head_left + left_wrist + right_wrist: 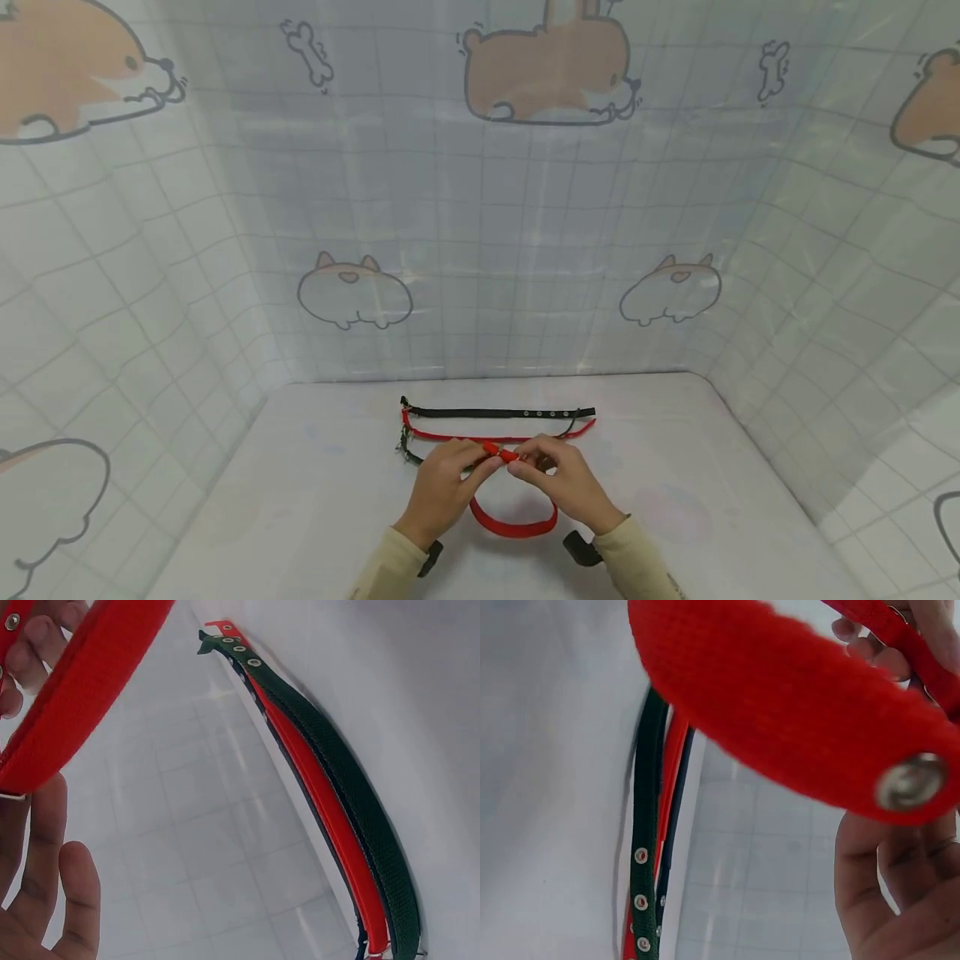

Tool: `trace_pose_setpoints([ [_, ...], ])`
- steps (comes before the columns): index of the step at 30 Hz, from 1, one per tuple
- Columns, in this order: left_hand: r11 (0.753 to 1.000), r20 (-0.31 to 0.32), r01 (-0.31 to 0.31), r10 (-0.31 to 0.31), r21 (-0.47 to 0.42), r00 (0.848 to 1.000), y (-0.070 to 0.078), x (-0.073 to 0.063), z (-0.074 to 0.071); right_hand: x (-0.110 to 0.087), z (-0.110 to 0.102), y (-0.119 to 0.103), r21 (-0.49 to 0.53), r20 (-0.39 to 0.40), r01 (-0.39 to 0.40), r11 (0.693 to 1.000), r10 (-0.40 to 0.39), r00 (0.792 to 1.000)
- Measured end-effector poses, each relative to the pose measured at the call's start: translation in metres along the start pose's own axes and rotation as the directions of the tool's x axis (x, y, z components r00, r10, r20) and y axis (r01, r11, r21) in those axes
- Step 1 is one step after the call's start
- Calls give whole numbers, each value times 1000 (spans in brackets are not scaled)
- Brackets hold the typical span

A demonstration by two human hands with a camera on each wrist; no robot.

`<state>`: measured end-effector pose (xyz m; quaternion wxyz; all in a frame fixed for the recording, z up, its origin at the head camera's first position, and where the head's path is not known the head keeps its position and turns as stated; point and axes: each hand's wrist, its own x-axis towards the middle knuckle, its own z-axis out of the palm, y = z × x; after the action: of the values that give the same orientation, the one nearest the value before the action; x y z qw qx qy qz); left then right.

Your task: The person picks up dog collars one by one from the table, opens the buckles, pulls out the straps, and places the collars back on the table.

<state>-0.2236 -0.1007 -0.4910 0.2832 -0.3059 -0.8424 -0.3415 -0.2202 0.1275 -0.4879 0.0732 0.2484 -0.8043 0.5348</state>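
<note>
A red collar with metal eyelets is bent into a loop that hangs between the two hands. My left hand pinches one end of it between thumb and fingers, at the top of the loop. Opposite it, my right hand pinches the other end, its fingertips close to those of the left. In the left wrist view a metal piece shows on the band beside the left fingers. An eyelet shows large in the right wrist view, just above the right hand's fingers.
Behind the hands, a black collar, another red collar and a green collar lie side by side on the white table, buckles to the left. Sheeting with cartoon dogs encloses the back and sides.
</note>
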Motion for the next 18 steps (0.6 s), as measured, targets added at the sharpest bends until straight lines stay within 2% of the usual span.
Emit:
trace_pose_setpoints([
  [5, 999, -16, 32, -32, -7, 999, -6, -3, -4, -1, -4, 3, 15, 58, 39, 999, -40, 997],
  [11, 998, -14, 67, -67, -11, 998, -8, -5, -7, -3, -10, 7, 35, 158, 63, 997, -68, 985],
  [18, 991, -2, 130, -130, -17, 992, -6, -4, -11, -4, -11, 13, 36, 181, 53, 998, -59, 982],
])
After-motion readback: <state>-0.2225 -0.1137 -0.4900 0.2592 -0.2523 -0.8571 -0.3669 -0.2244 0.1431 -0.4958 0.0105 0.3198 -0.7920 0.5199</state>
